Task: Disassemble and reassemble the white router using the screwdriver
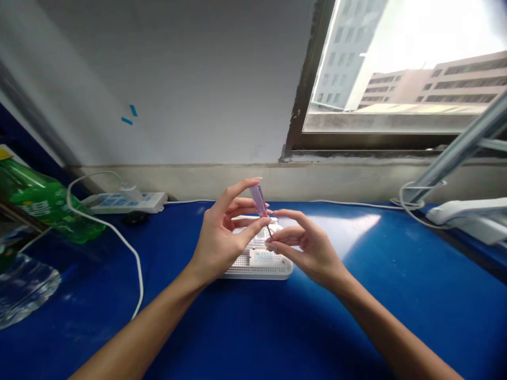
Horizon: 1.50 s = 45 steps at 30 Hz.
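Observation:
My left hand (pixel 222 237) grips a small screwdriver (pixel 259 200) with a translucent purple handle, between the thumb and fingers, with the thin dark shaft pointing down. My right hand (pixel 304 248) sits just to the right, its fingertips close around the shaft's lower end. Nothing shows in those fingers, though they hide part of the shaft. Below both hands lies a white perforated plastic casing (pixel 257 269), possibly a small electronic device. The hands cover its far part. The shaft tip is above the casing, and I cannot tell whether they touch.
The casing rests on a blue tabletop (pixel 237 338). To the left are a green plastic bottle (pixel 47 200), a power strip (pixel 122 202), a white cable (pixel 137 269) and clear plastic (pixel 24 287). A metal arm (pixel 455 126) and white fixture (pixel 467 216) stand at right.

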### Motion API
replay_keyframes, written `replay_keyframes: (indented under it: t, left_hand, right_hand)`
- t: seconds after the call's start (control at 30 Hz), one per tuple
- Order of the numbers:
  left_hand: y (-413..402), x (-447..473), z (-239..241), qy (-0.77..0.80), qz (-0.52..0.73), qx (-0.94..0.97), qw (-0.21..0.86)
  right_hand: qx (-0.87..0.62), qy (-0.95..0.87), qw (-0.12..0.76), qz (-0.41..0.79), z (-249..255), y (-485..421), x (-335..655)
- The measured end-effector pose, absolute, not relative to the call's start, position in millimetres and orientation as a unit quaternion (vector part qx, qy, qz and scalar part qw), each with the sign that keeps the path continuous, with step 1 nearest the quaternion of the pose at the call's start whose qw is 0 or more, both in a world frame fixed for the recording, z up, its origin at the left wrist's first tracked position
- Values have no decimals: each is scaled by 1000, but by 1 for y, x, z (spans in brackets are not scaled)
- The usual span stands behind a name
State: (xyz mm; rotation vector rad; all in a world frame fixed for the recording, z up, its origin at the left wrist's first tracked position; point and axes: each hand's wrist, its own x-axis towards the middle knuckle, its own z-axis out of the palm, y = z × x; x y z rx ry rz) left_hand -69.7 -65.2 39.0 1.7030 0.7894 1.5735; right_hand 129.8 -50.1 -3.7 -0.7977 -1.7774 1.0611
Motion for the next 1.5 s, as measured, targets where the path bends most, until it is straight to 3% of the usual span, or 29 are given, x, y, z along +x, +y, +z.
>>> replay_keyframes:
  t: [0.07,0.23,0.37,0.47,0.83,1.03,1.5]
  left_hand:
    - [-59,-62,37,319,622,637,326]
    - [-53,-53,22,342,621,624,329]
    - [-59,-52,6,343,575,653,354]
    - [-65,-52,1,342,564,658,364]
    - [-71,-60,3,346,579,646,356]
    - [-74,-64,6,356,581,639,357]
    - [-77,-66,7,348,583,633,373]
  right_hand:
    - [-354,-737,394,419,-1,-40,146]
    - [-470,-729,360,342,4,-14,206]
    - [-520,-771,234,284,-1,-4,236]
    - [-519,-788,192,270,-9,-1,240]
    - [-513,-801,157,266,-5,-4,230]
    - [-520,-762,102,372,5,-9,239]
    - [-501,-743,138,422,-2,-8,232]
